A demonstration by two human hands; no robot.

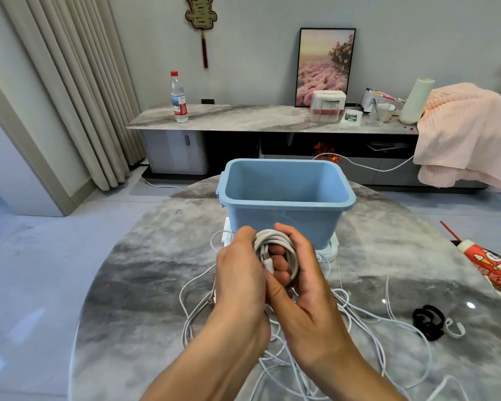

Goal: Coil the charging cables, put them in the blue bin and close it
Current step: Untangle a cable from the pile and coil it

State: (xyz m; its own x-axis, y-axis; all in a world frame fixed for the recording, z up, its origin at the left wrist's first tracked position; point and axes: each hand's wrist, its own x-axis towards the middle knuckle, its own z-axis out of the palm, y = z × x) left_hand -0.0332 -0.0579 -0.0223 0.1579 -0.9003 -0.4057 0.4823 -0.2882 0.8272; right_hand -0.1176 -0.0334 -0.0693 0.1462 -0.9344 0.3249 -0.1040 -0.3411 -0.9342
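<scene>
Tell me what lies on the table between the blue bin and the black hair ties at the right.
In the head view, between the blue bin and the black hair ties there is mostly bare marble table, crossed by thin strands of loose white cable.

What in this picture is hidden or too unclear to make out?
- Head view: the white object under the bin is mostly covered by the bin and both hands; whether it is the lid cannot be told.
- How many loose cables lie on the table: tangled, partly behind the forearms.
- The coil: its far end is hidden by the left hand and right hand.
- The red-and-white tube: cut by the right edge.
</scene>
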